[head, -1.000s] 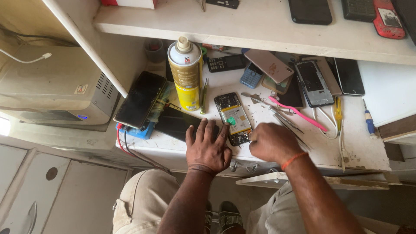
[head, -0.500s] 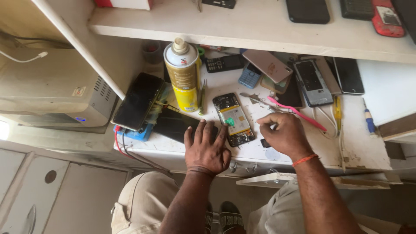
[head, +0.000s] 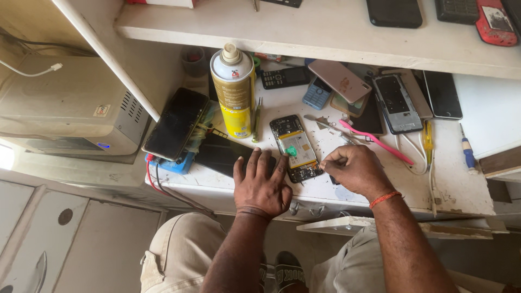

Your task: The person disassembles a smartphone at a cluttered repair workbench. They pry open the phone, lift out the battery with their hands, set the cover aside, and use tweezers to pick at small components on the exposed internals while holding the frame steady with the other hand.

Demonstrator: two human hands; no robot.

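White and scuffed, the desk [head: 467, 190] sits under a shelf [head: 304, 27] that carries more handsets. An opened phone [head: 296, 147] lies face down near the desk's front edge, back cover off, its board, a yellow-labelled battery and a green sticker showing. It lies between the two hands.

The left hand [head: 262, 184] rests flat on the desk, fingers spread, holding nothing; its forefinger touches the phone's left edge, and its other fingertips lie on a dark panel [head: 222, 154] just left of the phone. The right hand [head: 350, 170] is curled, thumb and forefinger pinched together just beside the phone's lower right edge; whether they hold something small I cannot tell. An orange band [head: 385, 199] circles that wrist.

A yellow spray can [head: 234, 92] stands upright behind and to the left of the phone, with a green-handled tool [head: 255, 120] lying beside it. Left of the can, a black phone [head: 176, 123] leans tilted over a blue block [head: 175, 163] with red wires [head: 154, 182] running off the desk's edge. A pink tool [head: 374, 142] lies slantwise behind the right hand. Further back are a keypad phone [head: 283, 77], a pink-backed phone [head: 340, 80] and another opened handset [head: 394, 100]. A yellow screwdriver [head: 428, 142] and a blue one [head: 468, 154] lie to the right. A beige box [head: 65, 108] stands well to the left.
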